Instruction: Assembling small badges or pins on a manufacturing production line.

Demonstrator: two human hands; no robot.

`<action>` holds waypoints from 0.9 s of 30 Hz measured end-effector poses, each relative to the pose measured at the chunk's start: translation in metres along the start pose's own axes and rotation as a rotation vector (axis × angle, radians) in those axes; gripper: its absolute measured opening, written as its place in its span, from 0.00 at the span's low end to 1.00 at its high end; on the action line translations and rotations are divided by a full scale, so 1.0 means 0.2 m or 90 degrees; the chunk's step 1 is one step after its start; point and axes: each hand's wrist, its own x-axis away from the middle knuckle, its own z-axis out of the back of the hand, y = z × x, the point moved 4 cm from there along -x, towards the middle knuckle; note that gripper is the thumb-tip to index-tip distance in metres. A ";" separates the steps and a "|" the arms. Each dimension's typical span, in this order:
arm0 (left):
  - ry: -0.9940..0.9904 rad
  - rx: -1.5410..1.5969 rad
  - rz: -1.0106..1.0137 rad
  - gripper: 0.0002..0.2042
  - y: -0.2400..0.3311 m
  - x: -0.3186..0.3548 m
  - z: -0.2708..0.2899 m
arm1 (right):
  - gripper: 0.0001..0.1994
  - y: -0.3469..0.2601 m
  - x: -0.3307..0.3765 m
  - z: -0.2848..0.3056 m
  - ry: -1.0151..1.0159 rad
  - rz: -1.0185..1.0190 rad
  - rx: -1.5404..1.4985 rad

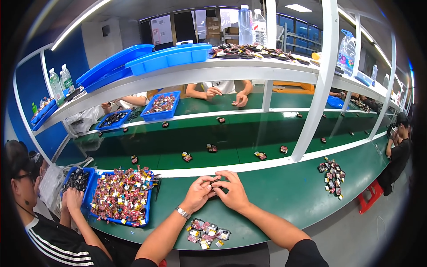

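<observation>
My left hand (198, 193) and right hand (233, 192) pinch a small dark piece (215, 183) above the green bench (271, 191), my fingers hiding most of it. Nearer me, the clustered parts (207, 228) bear white and yellow patches, any print too tiny to read. Leftward, heaped parts (122, 196) bury most of a blue tray (148, 212); the picture's dark rim cuts off a co-worker (55, 242). A shelf bottle (259, 27) wears a red-and-white label.

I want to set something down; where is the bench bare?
Widest: green bench between right hand and right-side parts pile. Narrower: between large blue tray and left forearm. Crowded: that heaped tray, and the parts cluster between both forearms.
</observation>
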 end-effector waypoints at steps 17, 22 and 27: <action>0.020 -0.017 -0.014 0.12 -0.01 0.00 0.01 | 0.11 -0.04 -0.01 0.01 -0.013 0.008 -0.011; 0.002 0.007 -0.014 0.12 -0.02 0.00 0.01 | 0.10 -0.04 -0.01 0.02 0.004 0.006 0.008; 0.012 0.002 -0.014 0.12 -0.03 -0.01 0.01 | 0.09 -0.01 0.00 -0.01 0.001 -0.006 -0.039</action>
